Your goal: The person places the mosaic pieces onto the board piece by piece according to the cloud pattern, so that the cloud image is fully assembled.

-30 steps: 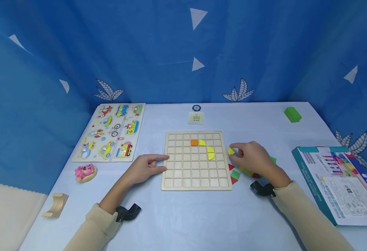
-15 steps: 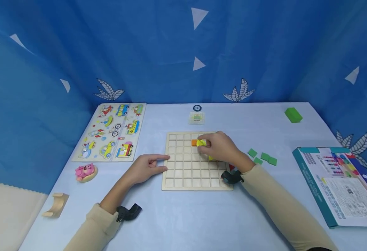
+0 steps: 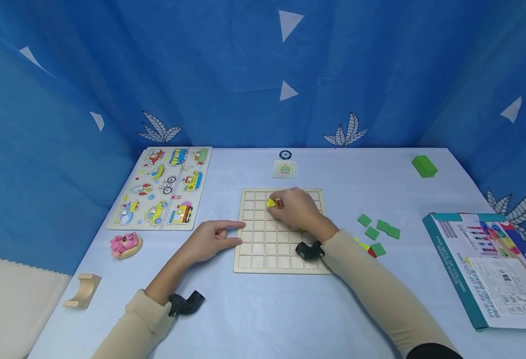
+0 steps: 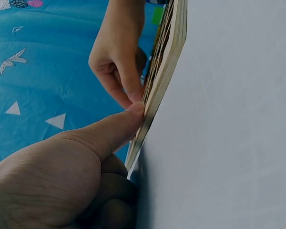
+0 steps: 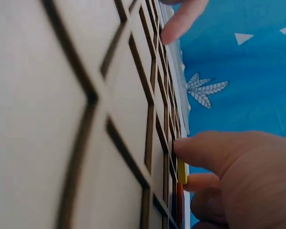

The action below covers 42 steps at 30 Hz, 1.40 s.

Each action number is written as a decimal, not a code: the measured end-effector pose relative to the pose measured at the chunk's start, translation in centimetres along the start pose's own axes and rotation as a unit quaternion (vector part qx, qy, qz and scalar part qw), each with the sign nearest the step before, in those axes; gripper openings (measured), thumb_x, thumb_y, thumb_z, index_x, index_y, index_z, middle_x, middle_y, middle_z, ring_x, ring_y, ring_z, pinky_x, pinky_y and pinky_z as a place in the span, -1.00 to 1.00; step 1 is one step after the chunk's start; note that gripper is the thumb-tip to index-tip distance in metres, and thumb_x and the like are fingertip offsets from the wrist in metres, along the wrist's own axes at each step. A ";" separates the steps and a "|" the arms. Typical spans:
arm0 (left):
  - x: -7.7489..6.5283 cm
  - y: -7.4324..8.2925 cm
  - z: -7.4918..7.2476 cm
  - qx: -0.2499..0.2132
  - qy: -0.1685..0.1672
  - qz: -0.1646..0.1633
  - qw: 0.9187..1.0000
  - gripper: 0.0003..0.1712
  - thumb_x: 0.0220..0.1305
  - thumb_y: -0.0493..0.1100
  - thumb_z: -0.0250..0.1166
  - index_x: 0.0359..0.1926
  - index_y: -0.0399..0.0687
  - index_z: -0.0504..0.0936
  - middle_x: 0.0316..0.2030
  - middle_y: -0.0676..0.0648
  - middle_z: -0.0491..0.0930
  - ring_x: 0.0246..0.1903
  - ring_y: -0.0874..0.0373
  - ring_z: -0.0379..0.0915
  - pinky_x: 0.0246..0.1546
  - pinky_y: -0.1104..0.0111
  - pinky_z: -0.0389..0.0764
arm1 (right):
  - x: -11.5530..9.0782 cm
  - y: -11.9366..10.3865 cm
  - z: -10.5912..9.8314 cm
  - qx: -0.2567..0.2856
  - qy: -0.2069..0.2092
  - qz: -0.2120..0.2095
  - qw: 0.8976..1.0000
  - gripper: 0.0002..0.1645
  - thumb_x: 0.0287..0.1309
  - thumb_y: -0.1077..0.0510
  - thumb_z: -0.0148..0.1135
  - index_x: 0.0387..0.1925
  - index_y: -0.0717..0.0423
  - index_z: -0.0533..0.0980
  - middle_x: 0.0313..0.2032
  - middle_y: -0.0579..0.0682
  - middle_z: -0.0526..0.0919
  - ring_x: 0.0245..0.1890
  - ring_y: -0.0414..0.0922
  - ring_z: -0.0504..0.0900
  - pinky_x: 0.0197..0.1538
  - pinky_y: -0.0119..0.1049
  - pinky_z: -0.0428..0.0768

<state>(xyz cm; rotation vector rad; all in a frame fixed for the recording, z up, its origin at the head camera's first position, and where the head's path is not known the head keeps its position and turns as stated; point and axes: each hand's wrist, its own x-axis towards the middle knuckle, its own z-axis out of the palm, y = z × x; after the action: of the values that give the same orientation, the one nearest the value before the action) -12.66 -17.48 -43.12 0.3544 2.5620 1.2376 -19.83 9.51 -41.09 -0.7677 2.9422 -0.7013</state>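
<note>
A wooden grid board [image 3: 251,249] lies flat on the table. My left hand [image 3: 206,241] touches its left edge with thumb and index finger spread apart; the left wrist view shows the thumb against the layered board side [image 4: 157,95]. Over the upper part of the grid, my right hand [image 3: 296,207] pinches a yellow semicircle tile [image 3: 270,203] between thumb and index finger. Just right of that tile sits an orange square tile [image 3: 280,203], partly covered by the fingers. The right wrist view shows the yellow tile's edge [image 5: 182,171] at the grid. Other yellow tiles are mostly hidden under the hand.
Green square tiles [image 3: 383,226] and a few yellow and red ones lie right of the board. A pattern card [image 3: 285,169] lies behind it. A vehicle puzzle [image 3: 186,204], pink figure [image 3: 126,243] and wooden arch [image 3: 85,289] are left; a box [image 3: 465,279] and green block [image 3: 423,166] are right.
My right hand has carried the yellow semicircle from the loose tiles leftward over the board, past the orange square to its left side. The left hand stays at the board's edge.
</note>
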 end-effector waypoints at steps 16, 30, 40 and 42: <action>0.0 0.1 0.0 -0.005 0.003 0.003 1.000 -0.55 0.28 0.00 0.48 0.19 0.21 0.70 -0.73 0.10 0.20 -0.70 0.22 0.07 -0.58 0.40 0.16 | -0.4 -0.1 0.4 -0.036 0.033 0.004 0.999 -0.59 0.29 -0.13 0.39 0.00 0.04 0.72 -0.55 -0.19 0.58 -0.56 -0.21 0.47 -0.42 -0.28 0.45; 0.0 0.0 0.0 -0.014 -0.003 0.003 1.000 -0.57 0.28 -0.01 0.48 0.18 0.25 0.70 -0.72 0.10 0.20 -0.69 0.21 0.07 -0.59 0.42 0.15 | -0.6 -0.1 -0.5 -0.012 -0.014 -0.023 1.000 -0.66 0.39 0.00 0.31 0.13 -0.07 0.69 -0.65 -0.17 0.46 -0.61 -0.21 0.38 -0.45 -0.27 0.30; -0.2 0.0 0.1 -0.009 -0.001 0.001 1.000 -0.56 0.27 0.01 0.48 0.18 0.24 0.70 -0.73 0.10 0.23 -0.71 0.22 0.10 -0.60 0.42 0.16 | -1.2 0.9 -0.7 0.024 -0.018 -0.001 1.000 -0.59 0.40 -0.04 0.29 0.20 -0.08 0.65 -0.56 -0.11 0.55 -0.59 -0.17 0.37 -0.40 -0.23 0.35; -0.2 0.0 0.0 -0.008 -0.001 0.004 1.000 -0.56 0.28 0.01 0.48 0.18 0.24 0.70 -0.73 0.10 0.23 -0.71 0.22 0.09 -0.60 0.42 0.17 | -1.4 1.1 -1.1 0.027 -0.010 0.000 1.000 -0.58 0.40 -0.05 0.30 0.22 -0.08 0.64 -0.57 -0.10 0.55 -0.62 -0.17 0.36 -0.43 -0.23 0.34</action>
<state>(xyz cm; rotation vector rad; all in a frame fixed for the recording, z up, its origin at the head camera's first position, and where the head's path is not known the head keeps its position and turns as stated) -12.48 -17.54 -43.08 0.3616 2.5505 1.2580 -19.23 11.49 -40.66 -0.7652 2.8919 -0.7652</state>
